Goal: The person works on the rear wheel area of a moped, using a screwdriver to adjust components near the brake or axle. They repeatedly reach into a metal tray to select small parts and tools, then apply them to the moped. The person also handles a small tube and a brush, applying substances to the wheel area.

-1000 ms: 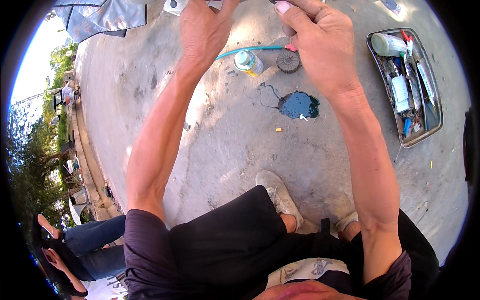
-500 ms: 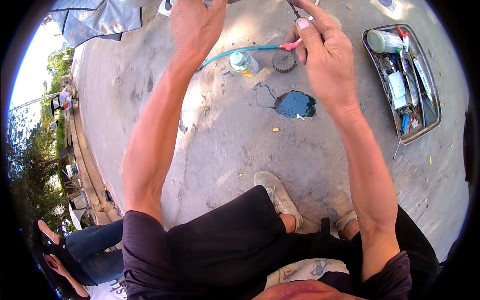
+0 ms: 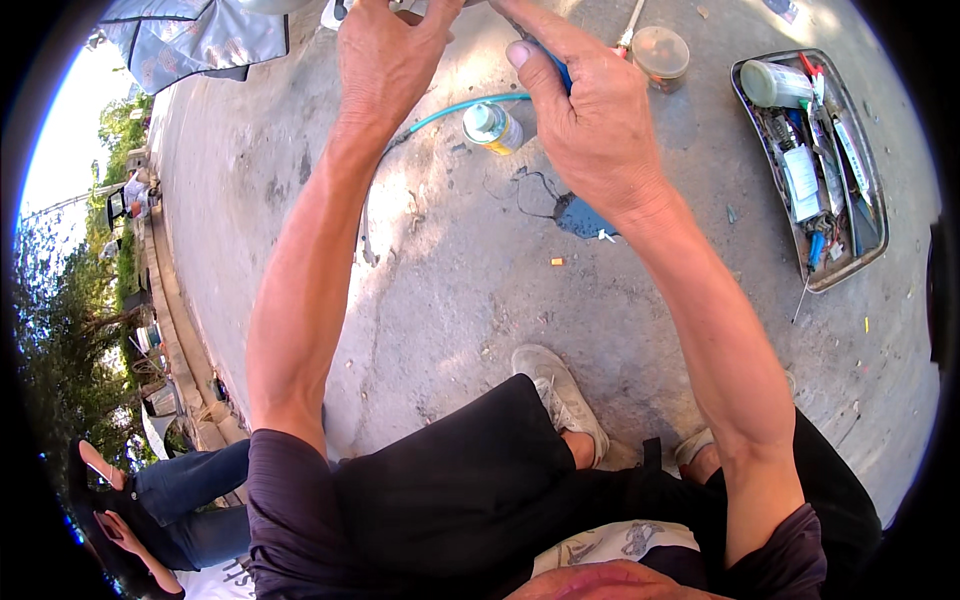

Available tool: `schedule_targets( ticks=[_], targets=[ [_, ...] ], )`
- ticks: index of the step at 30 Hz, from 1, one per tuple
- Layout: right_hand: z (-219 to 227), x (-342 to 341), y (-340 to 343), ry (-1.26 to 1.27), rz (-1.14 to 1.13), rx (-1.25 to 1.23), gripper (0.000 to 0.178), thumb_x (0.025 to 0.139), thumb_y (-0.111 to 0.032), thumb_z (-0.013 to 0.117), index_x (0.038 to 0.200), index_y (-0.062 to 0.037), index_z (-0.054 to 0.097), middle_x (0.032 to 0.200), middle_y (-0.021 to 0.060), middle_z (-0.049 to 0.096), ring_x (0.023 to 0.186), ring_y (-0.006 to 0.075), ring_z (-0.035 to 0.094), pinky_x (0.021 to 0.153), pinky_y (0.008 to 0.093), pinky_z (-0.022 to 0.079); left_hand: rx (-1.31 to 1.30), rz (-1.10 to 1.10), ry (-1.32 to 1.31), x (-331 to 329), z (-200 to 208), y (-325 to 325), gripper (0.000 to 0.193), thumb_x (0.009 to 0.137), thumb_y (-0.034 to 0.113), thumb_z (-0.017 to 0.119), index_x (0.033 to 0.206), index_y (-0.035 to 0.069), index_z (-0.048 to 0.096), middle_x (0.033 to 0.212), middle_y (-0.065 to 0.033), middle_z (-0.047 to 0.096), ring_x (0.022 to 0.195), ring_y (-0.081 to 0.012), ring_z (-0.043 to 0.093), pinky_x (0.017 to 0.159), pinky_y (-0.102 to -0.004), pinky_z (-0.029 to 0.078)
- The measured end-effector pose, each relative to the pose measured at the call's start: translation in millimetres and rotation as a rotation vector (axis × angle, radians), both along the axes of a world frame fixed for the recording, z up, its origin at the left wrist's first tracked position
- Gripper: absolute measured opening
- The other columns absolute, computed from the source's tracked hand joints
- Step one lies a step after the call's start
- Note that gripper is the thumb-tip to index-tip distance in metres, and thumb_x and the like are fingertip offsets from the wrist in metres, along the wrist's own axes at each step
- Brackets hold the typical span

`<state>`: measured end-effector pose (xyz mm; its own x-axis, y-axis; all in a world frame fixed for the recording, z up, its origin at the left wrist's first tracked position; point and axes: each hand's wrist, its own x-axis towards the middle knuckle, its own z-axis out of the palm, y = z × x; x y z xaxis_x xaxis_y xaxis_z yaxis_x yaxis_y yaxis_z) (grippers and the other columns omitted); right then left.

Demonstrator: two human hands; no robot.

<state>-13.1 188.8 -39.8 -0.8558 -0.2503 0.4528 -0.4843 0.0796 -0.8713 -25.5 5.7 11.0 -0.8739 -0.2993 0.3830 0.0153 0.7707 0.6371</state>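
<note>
At the top edge, my left hand (image 3: 392,62) is closed with its thumb and fingers bent together; what lies in its fingers is cut off by the frame. My right hand (image 3: 600,125) is wrapped round a tool with a blue handle (image 3: 562,72), its thumb lying along the near side. The tool's far end points toward my left hand and is not clear to see. Below and between the hands, a spray can (image 3: 491,128) with a pale green top stands on the ground. A teal hose (image 3: 465,104) runs behind it and passes under my right hand.
A metal tray (image 3: 822,285) of mixed tools lies at the right. A round lidded tub (image 3: 661,58) sits beyond my right hand. Near my right wrist is a dark oily puddle (image 3: 580,217). A silver cover (image 3: 205,45) is at upper left; another person's legs (image 3: 190,490) show at lower left.
My right hand has moved left toward my left hand, bringing the blue handle into view. It now covers the pink hose end and the round ridged part; the tub is uncovered.
</note>
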Motion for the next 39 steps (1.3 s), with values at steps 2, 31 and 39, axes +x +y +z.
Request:
schedule_targets(
  ticks=[2, 31, 39],
  targets=[
    [-1.2, -3.4, -6.0, 0.023, -0.007, -0.008, 0.034, 0.1, -0.011, 0.061, 0.133, -0.0074, 0.067, 0.111, 0.02, 0.073, 0.099, 0.0349, 0.071, 0.095, 0.0402, 0.05, -0.011, 0.0, -0.013, 1.3, 1.4, -0.6, 0.04, 0.09, 0.022, 0.076, 0.109, -0.01, 0.061, 0.094, -0.0168, 0.07, 0.067, -0.0214, 0.072, 0.058, -0.0346, 0.054],
    [-3.4, -16.3, 1.3, 0.135, 0.005, -0.063, 0.035, 0.096, -0.005, 0.059, 0.13, -0.0043, 0.068, 0.103, 0.0202, 0.072, 0.088, 0.0373, 0.07, 0.078, 0.0423, 0.054, 0.043, 0.006, 0.052, 0.2, -7.9, -3.0, 0.034, 0.098, 0.023, 0.069, 0.112, -0.005, 0.056, 0.081, -0.0125, 0.067, 0.065, -0.0185, 0.069, 0.059, -0.0337, 0.056],
    [12.9, -9.7, 4.0, 0.101, 0.006, -0.001, 0.036, 0.097, -0.007, 0.059, 0.133, -0.0051, 0.067, 0.095, 0.0197, 0.068, 0.084, 0.0372, 0.068, 0.076, 0.0433, 0.053, 0.046, -0.005, 0.045, -0.7, -6.8, -6.7, 0.033, 0.096, 0.02, 0.072, 0.109, -0.005, 0.056, 0.085, -0.0127, 0.066, 0.066, -0.0182, 0.068, 0.059, -0.0326, 0.056]
  ],
)
